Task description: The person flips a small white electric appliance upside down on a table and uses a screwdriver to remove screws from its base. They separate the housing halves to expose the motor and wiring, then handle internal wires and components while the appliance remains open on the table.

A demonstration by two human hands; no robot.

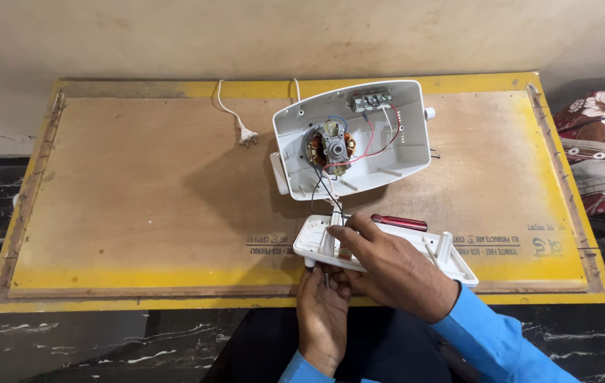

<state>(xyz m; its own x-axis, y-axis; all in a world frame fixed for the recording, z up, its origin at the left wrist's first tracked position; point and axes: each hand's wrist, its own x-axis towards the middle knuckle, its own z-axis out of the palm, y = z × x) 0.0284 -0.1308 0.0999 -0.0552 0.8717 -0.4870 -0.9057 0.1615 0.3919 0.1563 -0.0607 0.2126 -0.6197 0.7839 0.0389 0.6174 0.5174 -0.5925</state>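
While the open motor housing (359, 138) lies further back on the desk (139, 198), the right hand (394, 266) presses the white cover (451, 259) at the near edge; the left hand (323, 305) cups its underside. Thin, rigid plastic, probably light and brittle: best gripped by the rims, clear of the wires (327, 191).

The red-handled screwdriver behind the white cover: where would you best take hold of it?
By its red handle, from above and behind. It lies flat on the board, handle fully exposed, while the white cover and the right hand block the near side. Its tip is hidden.
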